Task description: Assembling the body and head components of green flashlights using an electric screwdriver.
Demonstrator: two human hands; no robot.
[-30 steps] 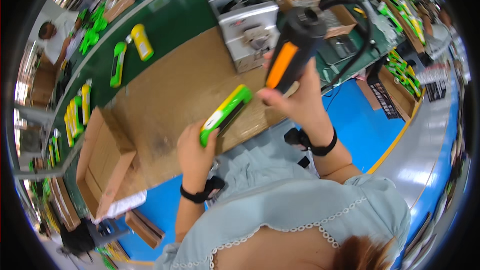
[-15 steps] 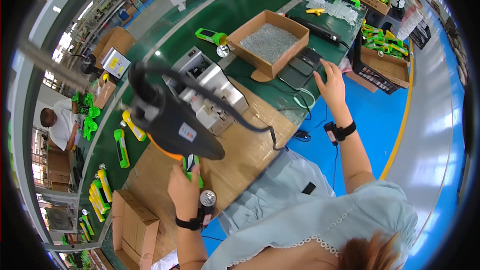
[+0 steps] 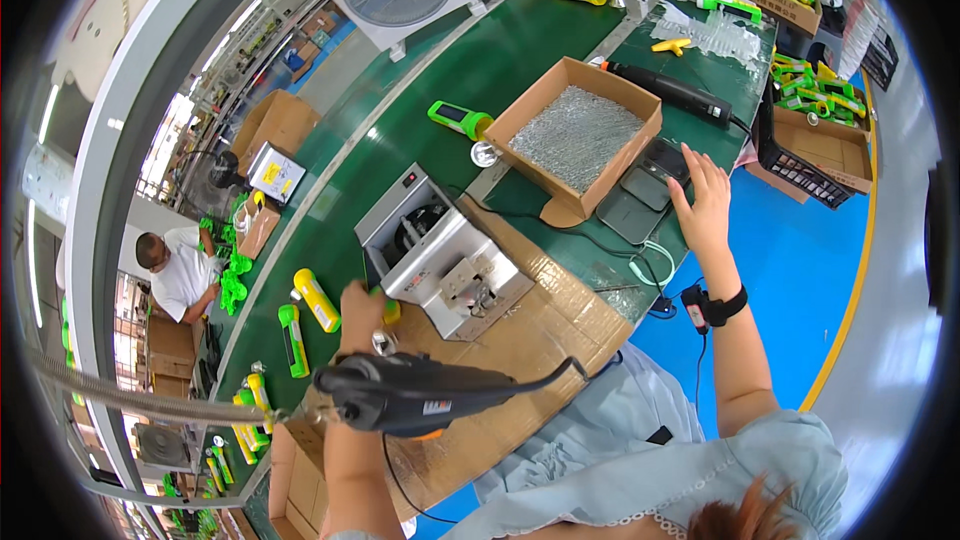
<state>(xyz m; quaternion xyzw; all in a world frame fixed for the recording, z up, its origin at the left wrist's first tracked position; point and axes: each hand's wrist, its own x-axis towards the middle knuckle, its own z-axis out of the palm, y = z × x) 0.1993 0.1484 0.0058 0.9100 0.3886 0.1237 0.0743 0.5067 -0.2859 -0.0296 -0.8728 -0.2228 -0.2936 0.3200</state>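
My left hand (image 3: 361,315) is closed on a green flashlight (image 3: 391,312), mostly hidden behind the fingers. The flashlight's silver head shows just below the hand. A black hanging electric screwdriver (image 3: 430,398) crosses in front of my left wrist and hides part of it. Right of that hand stands a silver screw feeder (image 3: 440,265). My right hand (image 3: 706,210) has its fingers spread and holds nothing. It is beside a dark phone (image 3: 630,212) and a second dark flat device (image 3: 664,162); whether a fingertip touches them I cannot tell.
An open carton of small metal pieces (image 3: 575,135) stands beyond the phone. A black power screwdriver (image 3: 675,92) lies behind it. Several green and yellow flashlights (image 3: 293,340) lie along the left. Cardboard (image 3: 560,290) covers the near bench. A person (image 3: 180,270) works at far left.
My left hand has moved forward with the flashlight, toward the feeder. The hanging screwdriver has swung nearer to me, over my left wrist. My right hand stays beside the phone. The view has shifted.
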